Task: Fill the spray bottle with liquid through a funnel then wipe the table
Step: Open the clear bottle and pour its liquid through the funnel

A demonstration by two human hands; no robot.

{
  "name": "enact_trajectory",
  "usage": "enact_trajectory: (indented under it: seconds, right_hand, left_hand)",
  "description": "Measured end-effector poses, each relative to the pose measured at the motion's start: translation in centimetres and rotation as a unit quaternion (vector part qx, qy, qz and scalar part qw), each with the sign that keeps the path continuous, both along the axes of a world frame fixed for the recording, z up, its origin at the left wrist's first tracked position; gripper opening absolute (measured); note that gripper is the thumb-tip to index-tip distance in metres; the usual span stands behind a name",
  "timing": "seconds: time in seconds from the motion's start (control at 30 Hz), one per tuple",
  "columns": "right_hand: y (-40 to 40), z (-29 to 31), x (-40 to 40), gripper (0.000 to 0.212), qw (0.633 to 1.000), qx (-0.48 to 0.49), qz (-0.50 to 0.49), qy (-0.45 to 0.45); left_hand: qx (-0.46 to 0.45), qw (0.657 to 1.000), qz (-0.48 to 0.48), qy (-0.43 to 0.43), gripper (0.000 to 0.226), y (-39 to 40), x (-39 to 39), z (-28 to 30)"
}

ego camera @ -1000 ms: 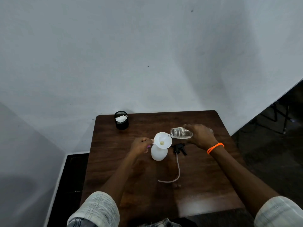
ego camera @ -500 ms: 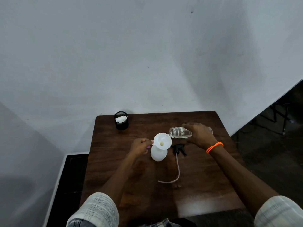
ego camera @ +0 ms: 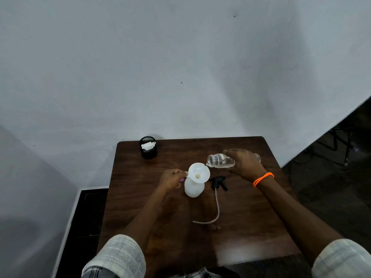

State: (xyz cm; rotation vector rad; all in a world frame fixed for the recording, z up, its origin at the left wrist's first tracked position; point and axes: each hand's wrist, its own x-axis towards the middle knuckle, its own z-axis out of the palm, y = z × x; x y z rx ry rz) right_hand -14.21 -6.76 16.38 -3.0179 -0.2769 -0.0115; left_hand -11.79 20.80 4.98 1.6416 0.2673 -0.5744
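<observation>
A white spray bottle body point(ego camera: 193, 188) stands mid-table with a white funnel point(ego camera: 199, 172) seated in its neck. My left hand point(ego camera: 173, 178) pinches the funnel's rim tab from the left. My right hand point(ego camera: 244, 164) grips a clear bottle point(ego camera: 220, 161), tipped on its side with its mouth over the funnel's right rim; clear liquid lies in it. The black spray head point(ego camera: 218, 182) with its long clear dip tube point(ego camera: 216, 209) lies on the table to the right of the white bottle.
A black mesh cup point(ego camera: 148, 147) holding a crumpled white cloth point(ego camera: 148, 145) stands at the far left corner of the dark wooden table point(ego camera: 251, 227). A white wall rises just behind the table. Dark floor lies on both sides.
The clear bottle has shifted slightly up and back over the funnel's rim. My left hand stays on the funnel.
</observation>
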Motion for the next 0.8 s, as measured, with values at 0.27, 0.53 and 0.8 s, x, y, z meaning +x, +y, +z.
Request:
enact_trajectory:
  seconds: [0.27, 0.53, 0.8]
  right_hand:
    - [-0.42, 0.20, 0.25, 0.052, 0.999, 0.030, 0.026, -0.009]
    - [-0.64, 0.30, 0.04, 0.060, 0.999, 0.018, 0.023, -0.017]
    - [-0.71, 0.48, -0.10, 0.062, 0.999, 0.021, 0.023, -0.017]
  left_hand:
    - [0.005, 1.000, 0.002, -0.003, 0.023, -0.09, -0.02, 0.28]
    - [0.003, 1.000, -0.001, 0.000, 0.022, -0.11, -0.29, 0.27]
    - [-0.003, 1.000, 0.009, -0.001, 0.022, -0.23, -0.39, -0.11]
